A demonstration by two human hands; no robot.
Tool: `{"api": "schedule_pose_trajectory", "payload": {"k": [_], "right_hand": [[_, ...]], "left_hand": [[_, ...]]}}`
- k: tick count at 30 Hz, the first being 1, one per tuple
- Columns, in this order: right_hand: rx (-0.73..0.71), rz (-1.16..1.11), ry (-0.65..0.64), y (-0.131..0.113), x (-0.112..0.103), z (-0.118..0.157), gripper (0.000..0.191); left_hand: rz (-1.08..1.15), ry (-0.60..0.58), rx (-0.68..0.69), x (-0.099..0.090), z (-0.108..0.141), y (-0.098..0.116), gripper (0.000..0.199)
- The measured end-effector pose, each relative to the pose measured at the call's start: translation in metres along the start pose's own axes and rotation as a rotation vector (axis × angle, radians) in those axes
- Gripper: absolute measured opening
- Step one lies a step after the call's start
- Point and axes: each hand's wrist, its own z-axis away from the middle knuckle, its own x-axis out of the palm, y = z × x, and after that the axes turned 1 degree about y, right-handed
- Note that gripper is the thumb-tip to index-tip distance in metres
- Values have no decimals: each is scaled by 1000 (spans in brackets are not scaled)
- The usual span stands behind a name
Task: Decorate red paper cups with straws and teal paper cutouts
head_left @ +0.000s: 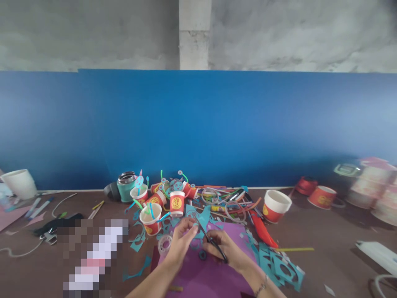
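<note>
My right hand (223, 247) is closed around the black handles of a pair of scissors (214, 244), whose blades point up and left. Between the thumb and fingers of my left hand (183, 239) is a small piece of blue paper (196, 225), close by the scissor blades. Under both hands lies a purple sheet (214, 276). A small dark ring (202, 255) rests on that sheet, below the scissors. Left of my left hand is a roll of clear tape (164, 245). Blue paper scraps (281, 265) with round holes cut out lie to the right.
Red-and-white paper cups (177, 203) with coloured straws and paper cut-outs stand behind my hands, near a teal flask (126, 188). Pens and straws lie in a heap beside a red pouch (265, 231). Nested cups (275, 206) stand right. A blue panel (198, 128) backs the table.
</note>
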Motion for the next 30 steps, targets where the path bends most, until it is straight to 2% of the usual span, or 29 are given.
{"api": "schedule_pose_trajectory", "payload": {"k": [10, 19, 30], "right_hand": [[0, -21, -25, -3, 1, 1, 39], [26, -14, -2, 1, 0, 0, 38], [64, -29, -18, 0, 0, 1, 40]], "left_hand": [[6, -57, 64, -1, -5, -9, 37], [-15, -20, -8, -1, -1, -3, 30], [44, -66, -22, -4, -6, -8, 22]]}}
